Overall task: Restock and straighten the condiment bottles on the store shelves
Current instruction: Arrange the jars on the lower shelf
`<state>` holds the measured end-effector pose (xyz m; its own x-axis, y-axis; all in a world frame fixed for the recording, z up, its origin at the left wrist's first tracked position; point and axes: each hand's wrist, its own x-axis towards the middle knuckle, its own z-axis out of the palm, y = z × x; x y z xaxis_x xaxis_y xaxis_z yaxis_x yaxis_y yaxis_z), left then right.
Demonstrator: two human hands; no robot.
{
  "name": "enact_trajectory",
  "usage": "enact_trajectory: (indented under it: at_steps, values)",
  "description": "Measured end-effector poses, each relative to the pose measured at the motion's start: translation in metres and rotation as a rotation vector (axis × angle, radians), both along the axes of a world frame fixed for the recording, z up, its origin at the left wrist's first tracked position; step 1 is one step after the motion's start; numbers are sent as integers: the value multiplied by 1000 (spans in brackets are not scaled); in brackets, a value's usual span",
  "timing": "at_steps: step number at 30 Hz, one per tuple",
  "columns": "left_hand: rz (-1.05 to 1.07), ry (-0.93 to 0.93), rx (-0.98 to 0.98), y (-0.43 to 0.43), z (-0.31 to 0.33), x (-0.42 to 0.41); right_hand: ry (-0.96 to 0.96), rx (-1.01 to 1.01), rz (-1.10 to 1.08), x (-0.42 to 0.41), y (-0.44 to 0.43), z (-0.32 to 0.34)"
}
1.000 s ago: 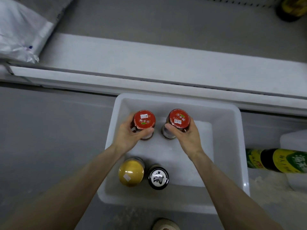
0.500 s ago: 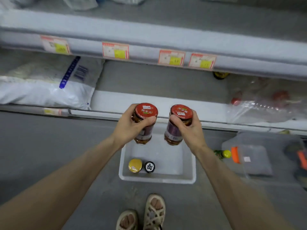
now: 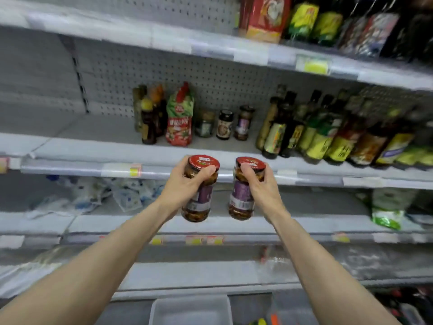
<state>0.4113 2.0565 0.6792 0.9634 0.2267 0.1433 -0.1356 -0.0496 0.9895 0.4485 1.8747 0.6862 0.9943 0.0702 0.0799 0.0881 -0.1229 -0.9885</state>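
Shelf front (image 3: 82, 168): jars (image 3: 198, 207) (image 3: 241, 200) in grips (image 3: 185, 184) (image 3: 264, 186), neck-high.

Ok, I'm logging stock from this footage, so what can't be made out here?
Head view only:
- left jar label: partly behind the left hand.
- right jar label: partly behind the right hand; print too small.
- price tag: smeared by motion blur.
- bottles at right: blurred, brands unreadable.
- white bin: cut off by the bottom edge.

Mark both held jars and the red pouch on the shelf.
left jar (image 3: 203, 162), head view, on its red lid.
right jar (image 3: 240, 192), head view, on its purple label.
red pouch (image 3: 179, 127), head view, on its front panel.
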Motion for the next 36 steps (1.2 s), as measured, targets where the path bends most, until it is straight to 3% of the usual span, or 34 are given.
enact_trajectory:
  at_steps: [5,12,28,36]
  values:
    - [-23,-171,31,-23,110,4,-183,-6,-57,-6,-19,112]
    - [-17,-192,36,-52,162,24,-229,-3,-40,15,-46,169]
    - [212,-98,7,-102,125,114,-121,0,126,141,-80,125]
    - [196,-60,2,-88,103,174,-52,27,85,190,-61,97]
